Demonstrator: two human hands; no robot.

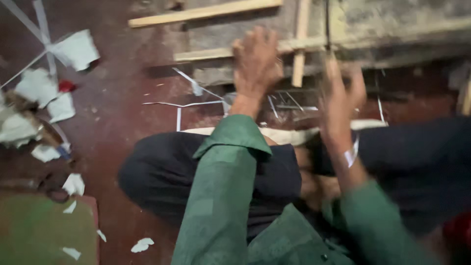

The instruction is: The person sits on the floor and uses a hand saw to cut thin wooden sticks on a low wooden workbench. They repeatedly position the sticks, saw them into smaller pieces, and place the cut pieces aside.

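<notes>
Reaching out over the knees, both hands go toward a frame of thin wooden sticks (298,46) lying on the floor. To do this well, the hands should move slowly and take the sticks gently, because they look thin and could snap. The left hand (256,61) is right over the long flat stick, with its fingers bent down; I cannot tell if it is gripping the wood or only touching it. The right hand (341,100) is blurry, with fingers spread apart, and it holds nothing that I can see. It is just below the frame, near the stick that stands up and down. White paper scraps (73,49) lie well apart, on the red floor (117,113) to the left
</notes>
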